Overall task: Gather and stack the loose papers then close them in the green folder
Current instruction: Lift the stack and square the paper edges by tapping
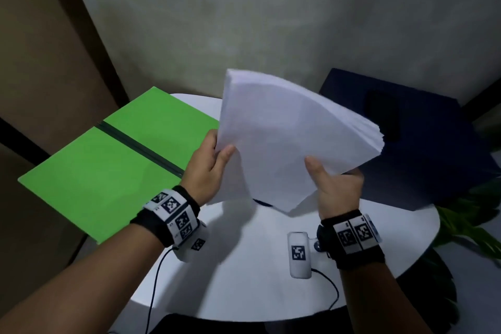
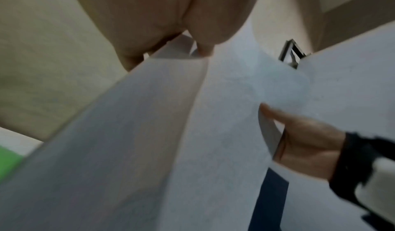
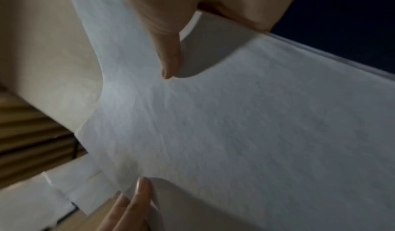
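Observation:
A thick stack of white papers [image 1: 284,138] is held tilted in the air above the round white table [image 1: 257,266], its far edges fanned out. My left hand [image 1: 214,160] grips the stack's left edge, thumb on top. My right hand [image 1: 333,182] grips the lower right edge, thumb pressed on the top sheet. The green folder [image 1: 108,165] lies open and flat at the left, overhanging the table edge, with a dark spine strip down its middle. In the left wrist view the papers [image 2: 192,133] fill the frame; in the right wrist view the thumb presses the papers [image 3: 235,125].
A dark blue folder or box [image 1: 420,144] with a black phone-like object on it sits at the table's back right. Green plant leaves [image 1: 471,214] reach in at the right. A wall stands close behind the table.

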`<move>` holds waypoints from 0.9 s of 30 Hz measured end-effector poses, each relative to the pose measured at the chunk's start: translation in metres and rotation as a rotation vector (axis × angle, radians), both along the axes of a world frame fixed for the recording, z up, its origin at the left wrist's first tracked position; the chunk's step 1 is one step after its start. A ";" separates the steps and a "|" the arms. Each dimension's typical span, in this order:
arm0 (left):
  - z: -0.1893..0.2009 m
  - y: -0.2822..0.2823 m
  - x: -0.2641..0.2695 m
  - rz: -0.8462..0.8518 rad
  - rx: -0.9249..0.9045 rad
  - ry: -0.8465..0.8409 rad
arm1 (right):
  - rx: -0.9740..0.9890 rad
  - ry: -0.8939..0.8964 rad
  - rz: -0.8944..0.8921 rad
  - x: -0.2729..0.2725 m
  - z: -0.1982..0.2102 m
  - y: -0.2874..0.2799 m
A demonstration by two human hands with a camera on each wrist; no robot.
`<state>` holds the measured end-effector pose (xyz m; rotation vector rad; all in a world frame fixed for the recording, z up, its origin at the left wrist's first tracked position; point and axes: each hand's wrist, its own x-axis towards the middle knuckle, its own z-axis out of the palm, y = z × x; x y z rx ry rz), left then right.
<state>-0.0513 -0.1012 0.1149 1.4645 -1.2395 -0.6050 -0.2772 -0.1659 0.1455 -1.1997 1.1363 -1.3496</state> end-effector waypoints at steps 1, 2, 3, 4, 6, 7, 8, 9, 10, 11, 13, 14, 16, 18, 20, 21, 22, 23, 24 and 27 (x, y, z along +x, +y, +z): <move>-0.008 0.003 -0.001 0.044 0.007 -0.037 | -0.004 0.031 0.002 -0.002 -0.004 0.002; -0.017 0.006 0.000 0.048 0.028 -0.063 | 0.017 0.072 0.006 -0.003 -0.010 0.005; -0.025 0.009 0.000 0.014 0.068 -0.068 | 0.072 0.109 0.002 -0.003 -0.016 0.009; -0.032 0.013 0.001 -0.035 0.111 -0.029 | 0.132 0.139 0.002 -0.003 -0.023 0.013; -0.037 0.018 0.007 -0.069 0.150 0.154 | 0.177 0.162 0.014 -0.004 -0.032 0.016; -0.036 0.018 0.010 -0.028 0.127 0.246 | 0.166 0.156 0.014 -0.003 -0.032 0.015; -0.034 0.017 0.012 0.008 0.093 0.313 | 0.158 0.155 0.016 -0.004 -0.033 0.014; -0.028 0.016 0.011 0.014 0.070 0.370 | 0.159 0.155 0.012 -0.004 -0.033 0.013; -0.022 0.013 0.009 -0.027 0.061 0.405 | 0.157 0.158 0.022 -0.005 -0.032 0.012; -0.016 0.010 0.006 -0.082 0.065 0.415 | 0.156 0.163 0.028 -0.005 -0.033 0.011; -0.008 0.004 -0.002 -0.130 0.063 0.404 | 0.157 0.157 0.050 -0.004 -0.031 0.010; -0.006 0.000 -0.004 -0.138 0.044 0.417 | 0.153 0.142 0.044 -0.003 -0.029 0.009; -0.004 -0.009 -0.005 -0.120 0.015 0.476 | 0.112 0.069 0.010 0.000 -0.020 0.007; 0.001 -0.014 -0.007 -0.069 -0.037 0.535 | -0.004 -0.008 -0.008 0.002 -0.009 0.003; 0.009 -0.020 -0.012 0.004 -0.109 0.552 | -0.103 -0.030 -0.034 0.006 -0.001 -0.001; 0.014 -0.023 -0.016 0.056 -0.122 0.541 | -0.119 -0.032 -0.054 0.007 0.002 -0.002; 0.018 -0.027 -0.020 0.112 -0.135 0.516 | -0.126 -0.025 -0.083 0.008 0.003 -0.003; 0.024 -0.028 -0.022 0.146 -0.146 0.472 | -0.128 -0.026 -0.111 0.008 0.004 -0.003; 0.026 -0.031 -0.023 0.158 -0.150 0.438 | -0.134 -0.044 -0.124 0.008 0.004 -0.004; 0.012 -0.034 -0.012 0.050 -0.123 0.425 | -0.122 -0.108 -0.050 0.003 0.000 -0.004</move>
